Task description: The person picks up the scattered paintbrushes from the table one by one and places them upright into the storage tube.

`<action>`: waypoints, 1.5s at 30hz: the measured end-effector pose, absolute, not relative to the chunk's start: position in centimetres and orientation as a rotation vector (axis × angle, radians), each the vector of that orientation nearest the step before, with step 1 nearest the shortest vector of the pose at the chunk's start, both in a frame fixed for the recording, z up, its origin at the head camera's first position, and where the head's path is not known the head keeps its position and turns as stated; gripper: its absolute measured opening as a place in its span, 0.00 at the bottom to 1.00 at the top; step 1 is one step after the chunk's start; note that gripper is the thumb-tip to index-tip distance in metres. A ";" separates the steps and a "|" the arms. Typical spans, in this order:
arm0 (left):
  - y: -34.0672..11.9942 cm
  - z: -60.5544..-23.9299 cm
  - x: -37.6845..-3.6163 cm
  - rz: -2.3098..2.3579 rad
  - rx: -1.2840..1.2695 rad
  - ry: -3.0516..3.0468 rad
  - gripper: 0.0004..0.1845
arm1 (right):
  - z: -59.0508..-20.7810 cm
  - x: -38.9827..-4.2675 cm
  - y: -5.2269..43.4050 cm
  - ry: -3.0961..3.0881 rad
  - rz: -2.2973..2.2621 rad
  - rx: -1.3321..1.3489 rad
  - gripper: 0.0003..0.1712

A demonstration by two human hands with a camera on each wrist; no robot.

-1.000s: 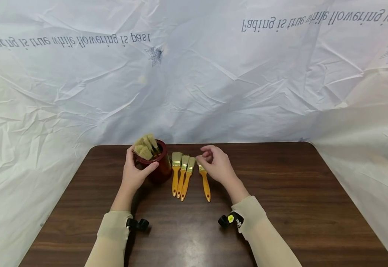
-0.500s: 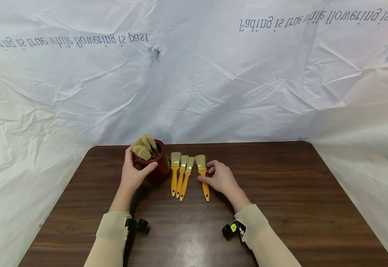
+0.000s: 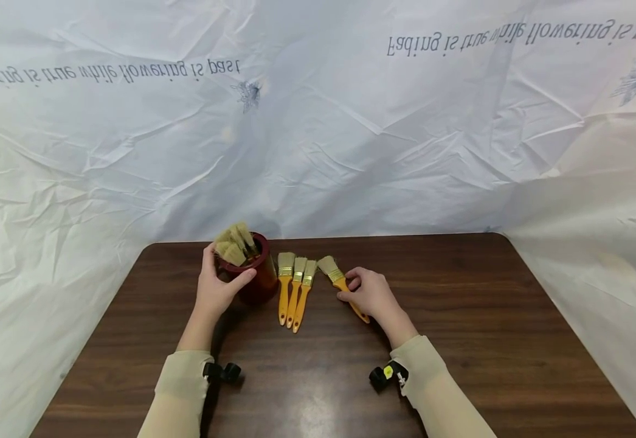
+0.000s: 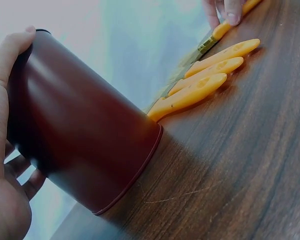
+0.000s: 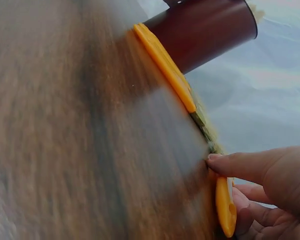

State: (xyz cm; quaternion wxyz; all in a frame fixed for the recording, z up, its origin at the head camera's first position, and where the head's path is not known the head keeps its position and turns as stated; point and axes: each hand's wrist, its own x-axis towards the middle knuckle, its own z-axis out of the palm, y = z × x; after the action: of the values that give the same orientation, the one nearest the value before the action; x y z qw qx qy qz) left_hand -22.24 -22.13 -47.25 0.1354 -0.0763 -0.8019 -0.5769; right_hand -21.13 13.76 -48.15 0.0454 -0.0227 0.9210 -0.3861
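Left hand (image 3: 216,292) gripping a dark red pot (image 3: 260,283), lone brush (image 3: 336,275) pinched by the right hand (image 3: 371,293).

The dark red pot stands near the far edge of the tabletop (image 3: 460,334); its wall hides the lower parts of the bunched brushes (image 3: 236,243) inside, bristles up and hard to count. Just right lie three orange-handled brushes (image 3: 295,292), side by side. Across a gap, the lone brush slants, its handle partly covered by the right hand's fingers.
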 end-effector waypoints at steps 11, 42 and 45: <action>-22.1 -47.6 -22.6 -1.689 -0.225 -2.302 0.52 | -47.9 -21.2 13.9 2.814 -1.187 -0.093 0.25; -22.2 -47.5 -22.5 -1.685 -0.245 -2.291 0.51 | -45.0 -21.8 13.8 2.334 -1.886 -0.400 0.22; -22.1 -47.6 -22.4 -1.692 -0.244 -2.287 0.52 | -43.9 -22.3 13.0 2.370 -1.917 -0.443 0.21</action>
State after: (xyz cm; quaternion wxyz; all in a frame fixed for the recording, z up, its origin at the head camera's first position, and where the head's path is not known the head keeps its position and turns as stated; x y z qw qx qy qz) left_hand -22.44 -22.11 -47.55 0.1428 -0.0845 -0.7928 -0.5864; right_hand -22.32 13.00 -43.91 0.0305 -0.1438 0.7691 -0.6220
